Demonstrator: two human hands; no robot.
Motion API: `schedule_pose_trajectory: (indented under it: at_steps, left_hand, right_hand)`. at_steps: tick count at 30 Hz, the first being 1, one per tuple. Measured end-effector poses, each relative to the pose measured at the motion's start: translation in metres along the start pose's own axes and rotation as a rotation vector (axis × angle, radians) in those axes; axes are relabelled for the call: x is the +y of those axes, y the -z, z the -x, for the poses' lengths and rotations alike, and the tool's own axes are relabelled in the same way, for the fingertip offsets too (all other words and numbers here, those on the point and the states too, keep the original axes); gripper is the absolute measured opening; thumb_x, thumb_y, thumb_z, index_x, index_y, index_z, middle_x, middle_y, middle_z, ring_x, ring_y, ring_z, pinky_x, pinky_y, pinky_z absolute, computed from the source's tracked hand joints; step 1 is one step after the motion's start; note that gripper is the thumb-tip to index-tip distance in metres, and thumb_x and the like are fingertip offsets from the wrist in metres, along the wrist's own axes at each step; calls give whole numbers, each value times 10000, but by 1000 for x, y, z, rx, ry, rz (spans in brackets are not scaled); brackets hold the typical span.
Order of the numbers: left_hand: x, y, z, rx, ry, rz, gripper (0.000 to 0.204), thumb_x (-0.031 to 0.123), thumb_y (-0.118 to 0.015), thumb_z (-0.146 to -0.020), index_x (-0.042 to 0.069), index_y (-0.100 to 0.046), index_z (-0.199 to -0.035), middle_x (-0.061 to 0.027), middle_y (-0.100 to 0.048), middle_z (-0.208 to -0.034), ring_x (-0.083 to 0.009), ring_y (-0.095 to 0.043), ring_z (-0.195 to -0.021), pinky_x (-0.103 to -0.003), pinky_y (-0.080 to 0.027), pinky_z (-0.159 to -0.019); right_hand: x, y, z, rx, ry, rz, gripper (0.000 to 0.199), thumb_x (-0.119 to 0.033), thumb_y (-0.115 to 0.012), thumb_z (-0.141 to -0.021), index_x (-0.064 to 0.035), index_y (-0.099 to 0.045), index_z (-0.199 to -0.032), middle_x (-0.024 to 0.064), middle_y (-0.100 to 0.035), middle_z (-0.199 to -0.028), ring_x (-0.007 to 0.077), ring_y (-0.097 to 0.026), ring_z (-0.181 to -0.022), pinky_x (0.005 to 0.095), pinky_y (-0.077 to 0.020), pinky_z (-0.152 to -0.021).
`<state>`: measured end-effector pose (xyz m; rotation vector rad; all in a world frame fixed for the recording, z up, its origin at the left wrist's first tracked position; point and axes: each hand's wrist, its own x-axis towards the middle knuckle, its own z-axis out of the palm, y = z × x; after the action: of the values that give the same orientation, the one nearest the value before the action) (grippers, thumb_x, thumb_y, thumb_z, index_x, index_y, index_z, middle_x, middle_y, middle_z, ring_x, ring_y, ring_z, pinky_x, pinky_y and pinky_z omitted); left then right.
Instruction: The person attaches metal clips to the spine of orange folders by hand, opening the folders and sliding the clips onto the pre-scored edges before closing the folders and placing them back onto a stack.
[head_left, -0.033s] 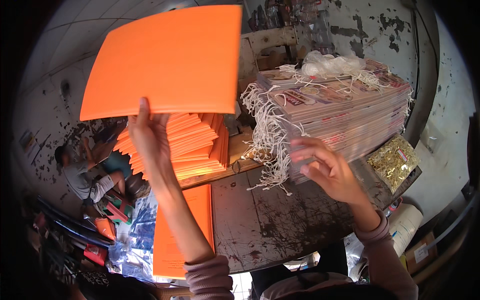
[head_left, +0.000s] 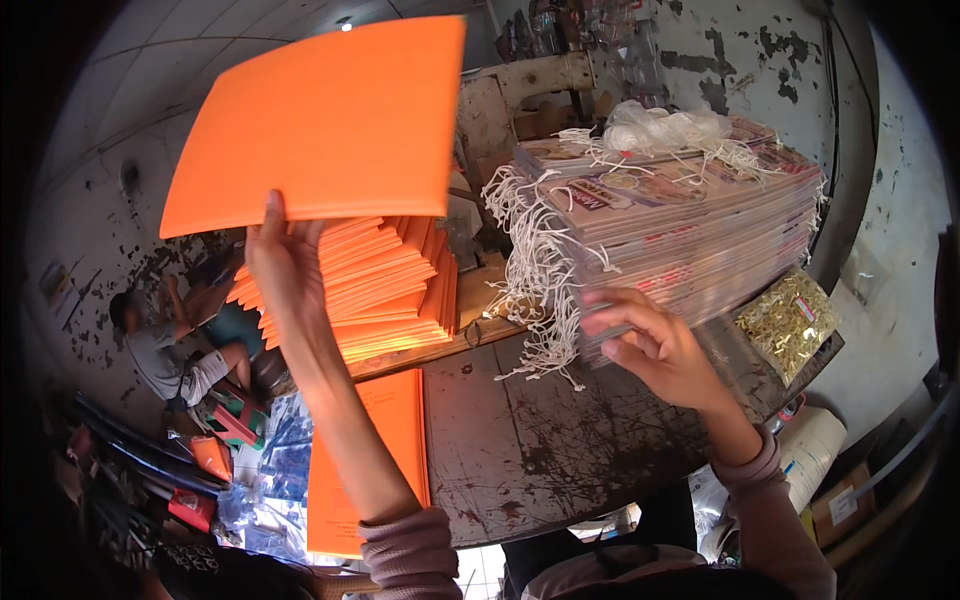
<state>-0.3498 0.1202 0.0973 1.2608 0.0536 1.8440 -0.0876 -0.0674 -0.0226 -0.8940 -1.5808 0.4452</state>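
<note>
- So, two hands in shot: left hand (head_left: pixel 288 265) has one orange folder (head_left: pixel 320 125) pinched at its near edge, thumb on the face, held up in front of the pile on the far left.
- Right hand (head_left: pixel 650 345) is loosely curled, thumb and fingers apart, in front of the cord stack. Can't tell if it's touching.
- One fanned orange pile (head_left: pixel 385 290) on the far left, too tightly layered to count.
- Orange stuff lying flat at near left (head_left: pixel 338 490), maybe one, maybe a few together.
- One big stack of printed packets (head_left: pixel 690 235) on the right with loads of white cords (head_left: pixel 535 255), plus one crumpled clear bag (head_left: pixel 665 128) on top.
- One bag of gold bits (head_left: pixel 785 335), far right.
- Writing: small dark lines on the flat orange stuff, colourful print on the packets, red-and-white label (head_left: pixel 805 310) on the gold bag.
- Edges: scratched bench (head_left: pixel 560 455) top runs between the flat orange stuff and the packets, out to its curved near edge. Gold bag sits by the right edge.
</note>
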Motion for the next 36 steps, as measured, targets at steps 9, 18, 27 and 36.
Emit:
schedule_pose_trajectory:
  at_steps: [9,18,27,36]
  left_hand:
    - [-38,102,-74,181,328,-167,291,103,-466,-895,-78,-445,-1123,-171,-505,-1114,-280,-541,-1017,-363,-543,-822]
    - [-46,101,-65,189,482,-459,394,226,-532,-874,-105,-471,-1080,-157,-565,-976,-262,-607,-889,-284,-554,-787]
    - [-59,122,-63,200,290,-1099,610,568,-591,-748,65,-439,-437,-22,-456,-444,-81,-386,-355,-238,-283,-358]
    - [-50,114,-19,-348,27,-1590,554,416,-396,-913,4,-494,-556,-77,-488,-408,-167,-517,-395,-326,-379,-413]
  right_hand:
    - [35,3,47,-221,-177,189,168,-72,-573,-815,-47,-593,-980,67,-605,-957,175,-600,-833,284,-468,-721]
    - [43,9,57,-324,-219,167,173,-111,-581,-820,-57,-601,-983,71,-623,-911,187,-607,-818,303,-462,-704]
    - [47,15,74,-372,-269,139,172,-111,-577,-820,-58,-601,-982,71,-625,-909,189,-611,-826,295,-470,-712]
    - [70,16,109,-339,-406,42,184,-114,-575,-824,-56,-601,-997,70,-626,-909,186,-612,-816,284,-471,-715]
